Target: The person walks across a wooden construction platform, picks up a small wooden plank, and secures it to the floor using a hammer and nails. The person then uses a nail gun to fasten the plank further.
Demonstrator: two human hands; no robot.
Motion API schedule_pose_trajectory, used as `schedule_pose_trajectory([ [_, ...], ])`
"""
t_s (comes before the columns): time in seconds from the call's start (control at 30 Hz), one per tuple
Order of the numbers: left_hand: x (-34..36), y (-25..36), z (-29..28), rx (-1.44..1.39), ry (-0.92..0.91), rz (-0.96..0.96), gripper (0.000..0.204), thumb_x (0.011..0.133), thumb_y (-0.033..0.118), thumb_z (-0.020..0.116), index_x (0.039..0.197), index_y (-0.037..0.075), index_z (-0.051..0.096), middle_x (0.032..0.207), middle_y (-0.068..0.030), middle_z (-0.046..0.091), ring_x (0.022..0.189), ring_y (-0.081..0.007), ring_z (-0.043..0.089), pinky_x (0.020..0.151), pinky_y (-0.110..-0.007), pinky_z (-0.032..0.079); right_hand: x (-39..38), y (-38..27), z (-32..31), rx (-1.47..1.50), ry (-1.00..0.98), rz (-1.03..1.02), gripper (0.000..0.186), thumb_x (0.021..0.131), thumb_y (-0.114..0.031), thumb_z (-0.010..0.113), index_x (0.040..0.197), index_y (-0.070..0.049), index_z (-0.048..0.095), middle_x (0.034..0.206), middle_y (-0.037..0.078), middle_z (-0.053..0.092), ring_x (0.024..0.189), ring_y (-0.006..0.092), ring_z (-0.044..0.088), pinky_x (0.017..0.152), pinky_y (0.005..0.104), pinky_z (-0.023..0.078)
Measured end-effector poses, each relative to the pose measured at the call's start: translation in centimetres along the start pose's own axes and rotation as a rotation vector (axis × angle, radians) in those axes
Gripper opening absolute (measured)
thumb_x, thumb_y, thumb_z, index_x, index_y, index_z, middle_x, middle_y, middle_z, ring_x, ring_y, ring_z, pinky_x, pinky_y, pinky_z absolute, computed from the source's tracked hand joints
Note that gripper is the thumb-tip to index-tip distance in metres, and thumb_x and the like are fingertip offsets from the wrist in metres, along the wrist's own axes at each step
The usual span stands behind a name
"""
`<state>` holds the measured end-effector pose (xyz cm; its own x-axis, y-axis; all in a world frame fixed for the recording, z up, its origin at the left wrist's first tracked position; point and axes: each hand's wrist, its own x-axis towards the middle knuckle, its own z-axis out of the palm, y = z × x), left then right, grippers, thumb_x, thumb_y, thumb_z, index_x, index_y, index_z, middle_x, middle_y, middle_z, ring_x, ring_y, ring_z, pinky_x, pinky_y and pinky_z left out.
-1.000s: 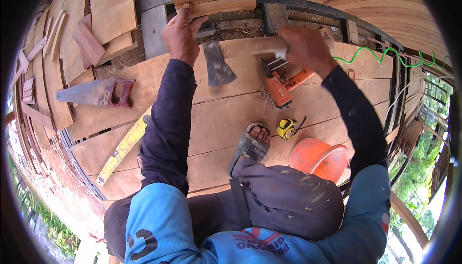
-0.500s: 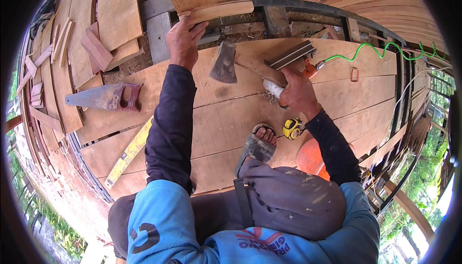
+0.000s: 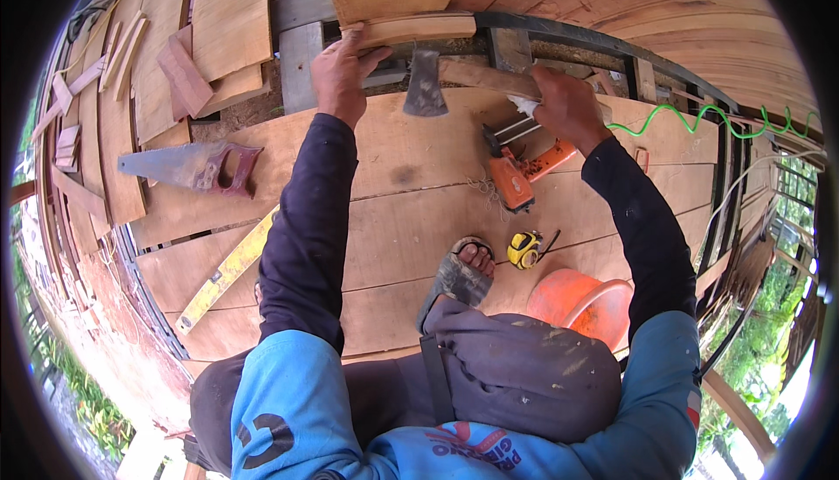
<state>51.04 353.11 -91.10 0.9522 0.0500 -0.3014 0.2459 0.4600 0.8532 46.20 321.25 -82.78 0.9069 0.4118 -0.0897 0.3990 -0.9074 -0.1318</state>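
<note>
My left hand [image 3: 336, 71] reaches up and presses on a short curved wooden batten [image 3: 419, 29], which lies against a lighter board above it. My right hand [image 3: 568, 106] is closed around the end of an axe's wooden handle [image 3: 485, 78]. The axe's grey head [image 3: 426, 88] hangs blade down over the plank floor between my hands. Something small and white shows at my right fingers. Just below that hand lies an orange power tool [image 3: 517, 178].
A green coiled hose [image 3: 690, 117] runs right from the power tool. A yellow tape measure [image 3: 524, 248] lies by my sandalled foot [image 3: 459, 274], and an orange bucket [image 3: 581, 301] stands to the right. Left are a handsaw [image 3: 188, 165], a yellow spirit level [image 3: 227, 270] and stacked boards [image 3: 232, 17].
My right hand dropped to the orange power tool half a second ago and has come back up to the axe handle. My left hand stays on the batten.
</note>
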Motion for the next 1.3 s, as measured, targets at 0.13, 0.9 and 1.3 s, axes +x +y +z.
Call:
schedule_pose_trajectory([
  [0.13, 0.5, -0.2, 0.4, -0.144, 0.081, -0.101, 0.039, 0.093, 0.025, 0.066, 0.115, -0.007, 0.059, 0.110, -0.0168, 0.067, 0.092, -0.0284, 0.070, 0.079, -0.030, 0.054, -0.8, -0.7, 0.6, 0.036, -0.040, -0.082, 0.027, 0.069, -0.012, 0.068, 0.093, -0.008, 0.054, 0.088, 0.011, 0.063, 0.081, 0.0339, 0.065, 0.069, 0.0464, 0.052],
  [0.9, 0.4, -0.2, 0.4, -0.192, 0.100, -0.028, 0.032, 0.091, 0.019, 0.068, 0.104, -0.010, 0.062, 0.102, -0.0154, 0.067, 0.085, -0.0268, 0.069, 0.076, -0.031, 0.061, 4.4, -0.2, -2.9, -0.245, -0.240, -0.126, 0.018, 0.075, -0.018, 0.070, 0.089, -0.011, 0.062, 0.079, 0.009, 0.067, 0.070, 0.0304, 0.069, 0.062, 0.0431, 0.055],
  [1.3, -0.1, -0.2, 0.7, -0.166, 0.074, -0.011, 0.032, 0.094, 0.015, 0.062, 0.109, -0.013, 0.059, 0.107, -0.0189, 0.064, 0.091, -0.0302, 0.069, 0.080, -0.035, 0.060, 4.1, 1.1, -3.3, -0.261, -0.274, -0.076, 0.024, 0.068, -0.016, 0.070, 0.090, -0.012, 0.064, 0.087, 0.008, 0.066, 0.077, 0.0273, 0.067, 0.065, 0.0409, 0.054],
])
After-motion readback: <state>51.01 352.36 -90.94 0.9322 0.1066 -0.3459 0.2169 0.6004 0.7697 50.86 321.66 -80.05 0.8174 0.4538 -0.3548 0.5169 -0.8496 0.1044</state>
